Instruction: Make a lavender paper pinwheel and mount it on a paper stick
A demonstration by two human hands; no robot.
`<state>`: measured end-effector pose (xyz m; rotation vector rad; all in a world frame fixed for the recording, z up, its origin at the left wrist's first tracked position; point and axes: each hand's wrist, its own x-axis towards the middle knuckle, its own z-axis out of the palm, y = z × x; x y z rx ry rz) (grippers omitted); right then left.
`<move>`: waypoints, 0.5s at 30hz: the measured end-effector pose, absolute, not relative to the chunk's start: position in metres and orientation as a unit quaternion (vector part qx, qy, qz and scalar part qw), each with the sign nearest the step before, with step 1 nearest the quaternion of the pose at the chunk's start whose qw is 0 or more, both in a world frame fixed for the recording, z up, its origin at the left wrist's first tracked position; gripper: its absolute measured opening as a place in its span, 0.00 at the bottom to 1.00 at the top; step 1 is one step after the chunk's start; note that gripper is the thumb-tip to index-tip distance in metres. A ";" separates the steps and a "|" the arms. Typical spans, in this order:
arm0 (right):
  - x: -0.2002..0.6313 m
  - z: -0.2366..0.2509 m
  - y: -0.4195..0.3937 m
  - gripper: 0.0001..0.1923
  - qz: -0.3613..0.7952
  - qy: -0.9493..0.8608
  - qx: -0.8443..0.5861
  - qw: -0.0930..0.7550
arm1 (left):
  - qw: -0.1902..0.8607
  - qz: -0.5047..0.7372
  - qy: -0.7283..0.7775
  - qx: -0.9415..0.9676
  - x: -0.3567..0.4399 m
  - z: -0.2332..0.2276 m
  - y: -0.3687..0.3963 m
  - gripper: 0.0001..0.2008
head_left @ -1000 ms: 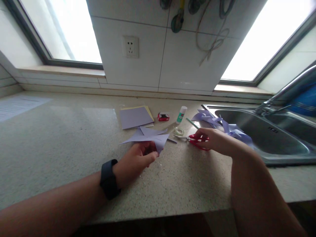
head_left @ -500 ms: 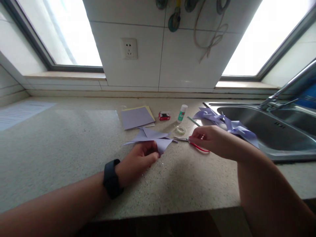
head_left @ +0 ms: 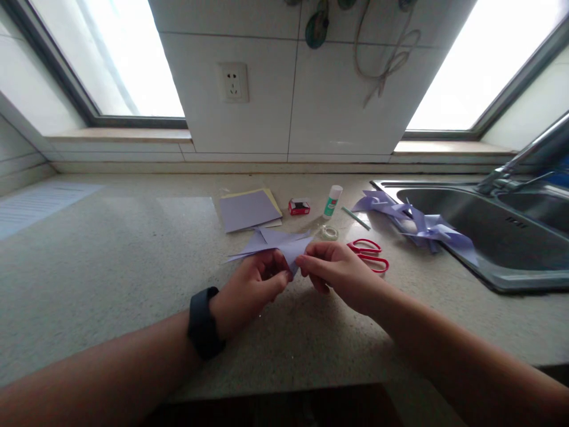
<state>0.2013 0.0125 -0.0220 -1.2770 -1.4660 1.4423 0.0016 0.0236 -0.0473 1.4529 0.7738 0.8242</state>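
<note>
A cut sheet of purple paper (head_left: 271, 240) with pointed flaps is held above the counter. My left hand (head_left: 253, 284) grips it from below and in front, its thumb bent toward the fingers. At the paper's right edge, my right hand (head_left: 340, 270) pinches a corner between thumb and fingers. Red-handled scissors (head_left: 377, 265) lie on the counter just beyond my right hand, which hides their blades. A roll of clear tape (head_left: 329, 233) rests behind the hands.
A glue stick (head_left: 333, 201) stands near a small red box (head_left: 299, 206) and a pale green stick (head_left: 356, 218). Stacked paper sheets (head_left: 249, 210) lie at the back. Folded purple paper pinwheels (head_left: 422, 224) rest by the steel sink (head_left: 498, 279). A printed sheet (head_left: 40, 204) lies far left.
My right hand has let go of the scissors, leaving them on the counter, and has moved left to pinch the paper's corner. My left hand still holds the paper.
</note>
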 end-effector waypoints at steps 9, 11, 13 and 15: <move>0.203 -0.025 0.016 0.19 0.513 -0.599 -0.477 0.389 | 0.635 0.375 0.306 0.602 0.004 -0.042 0.023 0.04; 0.202 -0.024 0.016 0.18 0.506 -0.600 -0.472 0.402 | 0.637 0.369 0.306 0.604 0.004 -0.041 0.023 0.07; 0.200 -0.023 0.015 0.17 0.498 -0.607 -0.464 0.410 | 0.631 0.354 0.314 0.615 0.004 -0.041 0.023 0.08; 0.198 -0.022 0.014 0.16 0.488 -0.617 -0.460 0.412 | 0.620 0.342 0.327 0.626 0.003 -0.041 0.023 0.08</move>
